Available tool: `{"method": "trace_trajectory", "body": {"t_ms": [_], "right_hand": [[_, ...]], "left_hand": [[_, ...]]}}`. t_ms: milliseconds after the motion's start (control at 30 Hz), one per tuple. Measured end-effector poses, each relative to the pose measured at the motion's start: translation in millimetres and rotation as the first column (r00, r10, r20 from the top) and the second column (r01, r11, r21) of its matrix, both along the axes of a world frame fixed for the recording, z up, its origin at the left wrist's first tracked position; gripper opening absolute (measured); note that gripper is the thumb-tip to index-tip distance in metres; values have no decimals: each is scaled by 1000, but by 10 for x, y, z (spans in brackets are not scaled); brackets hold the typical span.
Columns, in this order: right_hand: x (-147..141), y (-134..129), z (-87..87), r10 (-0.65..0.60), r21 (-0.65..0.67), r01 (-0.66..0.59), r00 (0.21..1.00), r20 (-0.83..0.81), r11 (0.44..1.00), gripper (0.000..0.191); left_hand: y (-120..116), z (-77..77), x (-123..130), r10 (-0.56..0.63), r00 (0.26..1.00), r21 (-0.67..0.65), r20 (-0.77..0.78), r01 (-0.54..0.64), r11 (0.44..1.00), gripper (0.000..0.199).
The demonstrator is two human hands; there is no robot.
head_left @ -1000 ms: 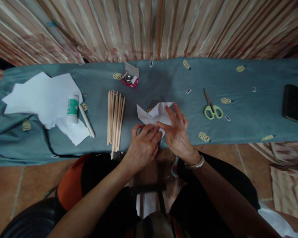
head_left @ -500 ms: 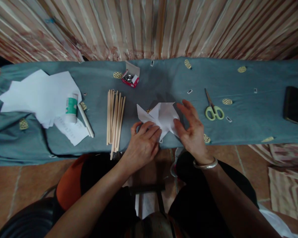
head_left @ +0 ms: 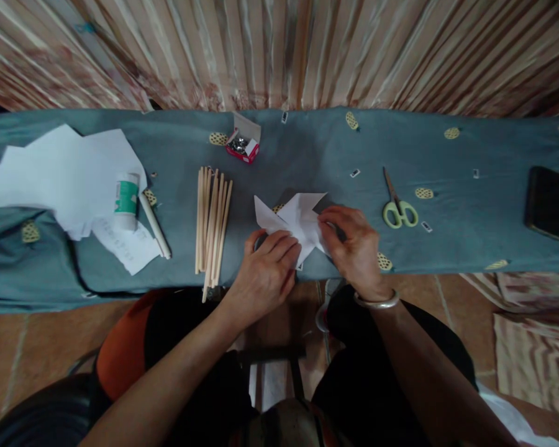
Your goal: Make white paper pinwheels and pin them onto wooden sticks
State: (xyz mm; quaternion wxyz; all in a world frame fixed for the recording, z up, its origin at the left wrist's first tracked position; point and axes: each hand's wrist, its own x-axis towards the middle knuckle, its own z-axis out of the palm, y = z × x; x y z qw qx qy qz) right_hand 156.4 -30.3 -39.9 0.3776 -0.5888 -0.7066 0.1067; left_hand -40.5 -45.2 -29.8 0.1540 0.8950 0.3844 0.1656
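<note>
A white paper pinwheel with folded, pointed vanes lies near the front edge of the cloth-covered table. My left hand presses its bent fingers onto the pinwheel's lower left part, holding it down. At the right side, my right hand, with a silver bangle at the wrist, pinches a paper edge between thumb and fingers. The fingers partly cover the pinwheel's centre and right vane. Left of my left hand lies a bundle of thin wooden sticks, some jutting over the table edge.
Behind the sticks stands an open red box of small metal pieces. Green-handled scissors and a dark phone lie to the right. At left are white paper sheets, a glue stick and a white pen-like rod.
My right hand has closed from spread fingers to a pinch on the pinwheel's right side. My left hand stays on the paper. The view has shifted slightly.
</note>
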Motion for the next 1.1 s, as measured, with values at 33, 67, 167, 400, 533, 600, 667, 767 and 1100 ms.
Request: {"method": "trace_trajectory", "body": {"t_ms": [33,67,167,400,533,600,667,767,1100], "right_hand": [[-8,-12,3,25,22,-26,999,46,999,15],[-16,-27,6,48,40,-51,995,89,998,15],[-31,-68,2,87,66,-101,979,184,993,17],[-23,-97,-37,106,38,-120,960,258,992,18],[-26,-109,-25,114,19,-124,956,270,992,19],[-27,-112,-21,114,11,-122,950,292,992,20],[-26,-110,-27,112,10,-121,946,305,993,20],[-21,-107,-43,107,2,-112,948,299,994,20],[-7,-107,-44,121,-13,-124,939,322,992,18]], "left_hand": [[-1,0,0,-1,1000,-3,0,1,1000,34],[-2,-1,0,-2,1000,-6,0,2,1000,34],[-5,-8,2,-4,1000,-11,7,4,1000,35],[-4,2,6,2,1000,-19,17,-2,1000,35],[-2,12,8,5,1000,-29,19,-4,1000,35],[0,12,7,3,1000,-31,20,-2,1000,35],[2,11,6,-1,1000,-29,18,1,1000,35],[2,8,3,-4,1000,-21,18,5,1000,35],[10,6,10,-19,1000,2,0,19,1000,33]]}}
